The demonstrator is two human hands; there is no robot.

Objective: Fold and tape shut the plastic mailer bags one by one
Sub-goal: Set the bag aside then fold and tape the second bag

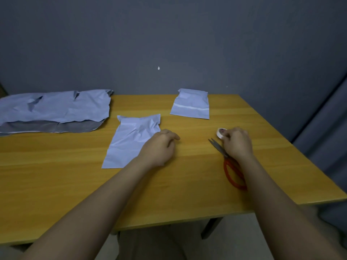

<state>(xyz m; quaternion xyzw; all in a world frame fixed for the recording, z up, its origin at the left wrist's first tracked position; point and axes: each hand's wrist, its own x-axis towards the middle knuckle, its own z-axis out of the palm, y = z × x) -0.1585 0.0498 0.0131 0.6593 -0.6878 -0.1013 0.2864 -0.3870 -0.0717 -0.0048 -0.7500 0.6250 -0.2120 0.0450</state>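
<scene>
A crumpled white mailer bag (131, 139) lies flat in the middle of the wooden table (75, 184). My left hand (159, 147) rests on its lower right corner with the fingers curled. Farther back lies a smaller mailer bag (191, 106), folded, with a strip of tape across it. My right hand (236, 143) closes on a small white tape roll (220, 132) on the table. Red-handled scissors (229, 164) lie shut on the table, partly hidden under that hand and wrist.
A pile of large crumpled mailer bags (52, 111), white over grey, covers the back left of the table. A dark grey wall (169, 44) stands right behind the table. The table's right edge and front edge are near my arms.
</scene>
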